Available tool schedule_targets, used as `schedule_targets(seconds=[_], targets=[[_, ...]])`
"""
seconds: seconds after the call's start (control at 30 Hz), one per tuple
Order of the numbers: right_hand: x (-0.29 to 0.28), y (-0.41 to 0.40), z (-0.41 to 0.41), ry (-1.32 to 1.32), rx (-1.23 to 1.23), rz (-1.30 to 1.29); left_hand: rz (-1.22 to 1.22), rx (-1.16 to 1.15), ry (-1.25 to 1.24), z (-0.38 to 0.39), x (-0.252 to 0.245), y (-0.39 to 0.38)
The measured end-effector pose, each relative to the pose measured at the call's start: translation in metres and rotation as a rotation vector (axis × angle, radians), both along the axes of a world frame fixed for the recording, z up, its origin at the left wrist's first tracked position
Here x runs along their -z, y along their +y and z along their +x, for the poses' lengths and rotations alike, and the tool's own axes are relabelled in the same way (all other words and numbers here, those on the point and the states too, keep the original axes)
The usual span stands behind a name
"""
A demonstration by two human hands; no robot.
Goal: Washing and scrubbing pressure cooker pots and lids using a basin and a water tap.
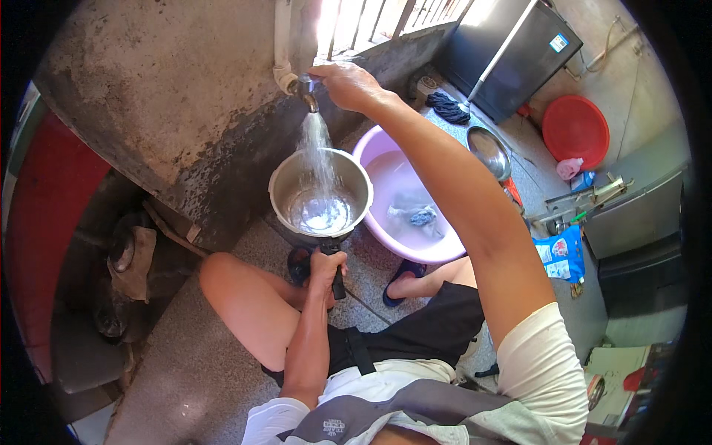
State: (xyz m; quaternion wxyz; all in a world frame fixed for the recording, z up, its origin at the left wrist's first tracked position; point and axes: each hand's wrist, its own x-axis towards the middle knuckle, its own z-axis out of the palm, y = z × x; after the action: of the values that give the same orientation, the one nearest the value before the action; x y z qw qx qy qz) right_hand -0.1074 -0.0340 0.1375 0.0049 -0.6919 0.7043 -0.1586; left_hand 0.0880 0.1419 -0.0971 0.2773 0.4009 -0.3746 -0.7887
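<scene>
My left hand (328, 267) is wrapped around the black handle of a metal pressure cooker pot (278, 192). The pot is tilted a little, and its open mouth sits under a wall tap (306, 89). Water (318, 139) sprays from the spout into it and gathers on the bottom. At the top of the tap, my right hand (350, 86) has its fingertips on the handle. To the right of the pot stands a lilac plastic basin (384, 245) with cloudy water. A blue and whitish scrubbing cloth or pad (420, 216) lies in that water, partly hidden by my right forearm.
A metal lid (489, 151) leans behind my right arm, near a mop (449, 108). Farther right are a red basin (575, 130), a pink bottle (569, 168) and a blue bag (562, 256). A stained wall (167, 100) rises close on the left.
</scene>
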Motion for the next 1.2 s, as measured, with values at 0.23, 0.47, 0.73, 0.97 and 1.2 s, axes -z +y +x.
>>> schedule_targets(seconds=[0.23,0.47,0.73,0.97,1.2], targets=[[-0.006,0.004,0.008,0.043,-0.029,0.023,0.006,0.011,-0.067,0.004,0.002,-0.002],[-0.011,0.014,0.022,0.021,0.034,-0.02,-0.022,-0.001,-0.09,0.004,0.01,-0.001],[-0.008,0.015,0.028,0.138,0.144,-0.049,-0.015,0.018,-0.068,0.005,0.01,-0.002],[-0.012,0.016,0.036,0.171,0.175,-0.077,-0.018,-0.004,-0.107,0.006,0.017,-0.001],[-0.024,0.018,0.051,0.319,0.182,0.02,0.03,-0.021,-0.114,0.006,0.011,0.003]])
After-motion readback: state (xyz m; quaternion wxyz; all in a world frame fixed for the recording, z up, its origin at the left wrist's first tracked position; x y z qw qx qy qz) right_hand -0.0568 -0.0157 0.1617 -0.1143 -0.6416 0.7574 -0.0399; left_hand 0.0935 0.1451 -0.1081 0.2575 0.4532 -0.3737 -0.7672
